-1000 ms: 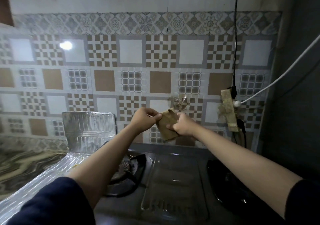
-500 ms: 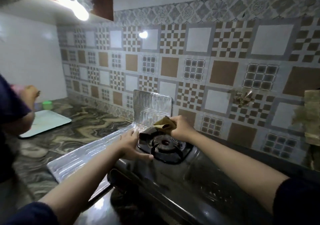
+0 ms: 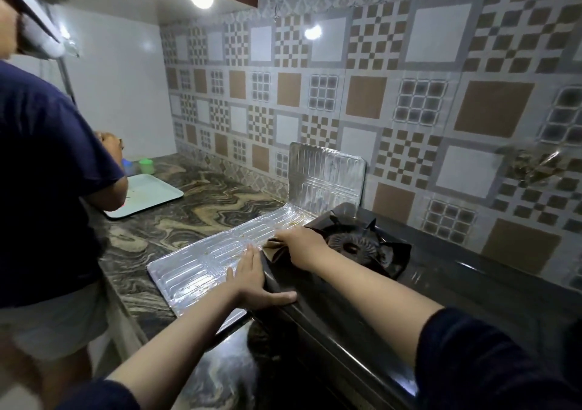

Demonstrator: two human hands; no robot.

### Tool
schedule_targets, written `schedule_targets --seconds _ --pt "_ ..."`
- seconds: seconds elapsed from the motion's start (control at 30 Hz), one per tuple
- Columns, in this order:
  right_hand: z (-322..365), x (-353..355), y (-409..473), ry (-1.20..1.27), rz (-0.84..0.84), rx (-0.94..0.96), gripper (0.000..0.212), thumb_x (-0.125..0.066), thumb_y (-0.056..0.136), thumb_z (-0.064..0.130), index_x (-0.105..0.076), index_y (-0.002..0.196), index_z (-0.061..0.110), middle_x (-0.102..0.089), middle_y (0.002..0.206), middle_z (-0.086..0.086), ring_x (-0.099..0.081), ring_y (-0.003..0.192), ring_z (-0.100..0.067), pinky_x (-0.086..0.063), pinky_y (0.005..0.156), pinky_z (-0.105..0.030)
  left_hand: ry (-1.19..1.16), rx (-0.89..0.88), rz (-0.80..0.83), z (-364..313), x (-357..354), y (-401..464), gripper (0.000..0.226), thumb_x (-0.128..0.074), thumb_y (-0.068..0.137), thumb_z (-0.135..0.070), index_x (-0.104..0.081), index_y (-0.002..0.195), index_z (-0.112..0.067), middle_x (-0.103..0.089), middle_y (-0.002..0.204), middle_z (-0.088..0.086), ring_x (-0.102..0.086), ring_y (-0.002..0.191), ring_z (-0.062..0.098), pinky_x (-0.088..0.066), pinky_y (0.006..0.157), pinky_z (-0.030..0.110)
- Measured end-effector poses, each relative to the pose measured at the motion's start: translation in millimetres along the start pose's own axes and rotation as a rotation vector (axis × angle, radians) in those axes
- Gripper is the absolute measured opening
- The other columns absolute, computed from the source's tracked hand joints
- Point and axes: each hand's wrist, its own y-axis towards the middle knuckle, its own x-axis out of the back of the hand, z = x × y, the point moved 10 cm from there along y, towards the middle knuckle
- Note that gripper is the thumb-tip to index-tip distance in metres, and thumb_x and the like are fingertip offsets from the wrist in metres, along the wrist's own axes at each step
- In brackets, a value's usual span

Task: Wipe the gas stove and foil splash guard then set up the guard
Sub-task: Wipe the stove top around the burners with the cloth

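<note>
With the foil splash guard point(image 3: 220, 258) lying mostly flat on the counter beside the gas stove point(image 3: 362, 271), the left hand point(image 3: 252, 279) rests flat-fingered while the right hand point(image 3: 304, 245) seemingly presses a brown cloth point(image 3: 273, 247); wiping looks unfinished, setup remains.

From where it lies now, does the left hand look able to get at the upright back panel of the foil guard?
Probably yes. The left hand lies flat on the foil guard; the upright panel stands farther along it, with bare foil between, though the right hand and cloth sit alongside.
</note>
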Motion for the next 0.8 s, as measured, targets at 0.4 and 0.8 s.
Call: schedule_targets --seconds 0.4,0.8 --pt "-7 -26 -38 0.132 0.196 0.068 0.072 -0.05 0.08 -0.006 -0.041 0.145 0.024 -0.041 0.15 -0.007 -0.038 0.138 -0.023 -0.032 0.111 -0.029 -0.012 -0.007 -0.035 7 -7 10 0.145 -0.061 0.059 -0.082 0.022 0.148 -0.005 0.031 0.155 0.008 0.022 0.146 0.021 0.002 0.119 0.051" --pt "-3 6 -85 0.023 0.191 0.056 0.047 -0.055 0.077 0.004 -0.058 0.12 0.023 -0.063 0.104 -0.006 -0.057 0.095 -0.024 -0.034 0.066 -0.024 0.007 0.017 -0.057 6 -5 9 0.144 -0.064 0.059 -0.08 0.019 0.15 -0.006 0.025 0.158 0.007 0.017 0.147 0.021 0.0 0.119 0.049"
